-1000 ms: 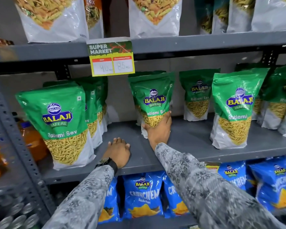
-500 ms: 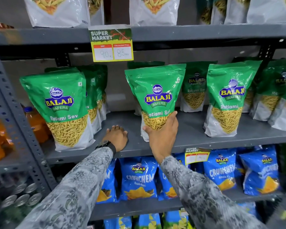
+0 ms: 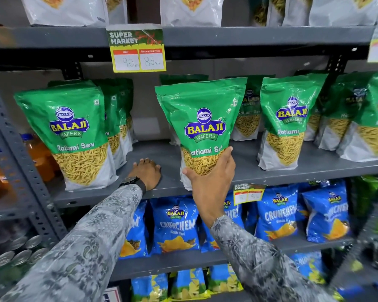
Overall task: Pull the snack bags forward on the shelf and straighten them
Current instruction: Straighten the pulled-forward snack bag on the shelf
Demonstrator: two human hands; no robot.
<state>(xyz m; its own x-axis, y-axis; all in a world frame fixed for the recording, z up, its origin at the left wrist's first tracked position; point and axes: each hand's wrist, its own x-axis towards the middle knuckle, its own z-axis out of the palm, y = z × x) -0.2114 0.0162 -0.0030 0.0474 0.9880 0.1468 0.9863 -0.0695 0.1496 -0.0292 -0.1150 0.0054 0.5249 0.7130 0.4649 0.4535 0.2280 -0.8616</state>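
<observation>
Over the last second you drew the middle Ratlami Sev bag (image 3: 202, 127) from deep on the grey shelf (image 3: 244, 177) out to the front edge; a second ago it stood far back, half a second ago about halfway, and now its base sat at the lip, level with the front bag at the left (image 3: 68, 136). That meant this 1 bag was pulled forward, though its top leaned a little toward 1 o'clock, so I judged it wanted squaring before you let go.

Your right hand (image 3: 207, 179) was grasping the bag low down, thumb at the bag's 8 o'clock corner and fingertips (image 3: 228, 150) wrapped round its edge at about 4 o'clock, palm against the clear window. Your left hand (image 3: 147, 172) had stayed where it was, pressed palm-down on the bare shelf, fingers slightly curled and holding nothing. From that hand the bag stood at roughly 2 o'clock, just beside it but not touching.

From the gripped bag, another front bag (image 3: 289, 120) stood at 3 o'clock, set a little further back on the shelf, with more behind it and more again to the far right (image 3: 358, 123), blurred. I judged those rows were the ones left to bring forward. A price tag (image 3: 138, 51) hung from the shelf above at 11 o'clock.
</observation>
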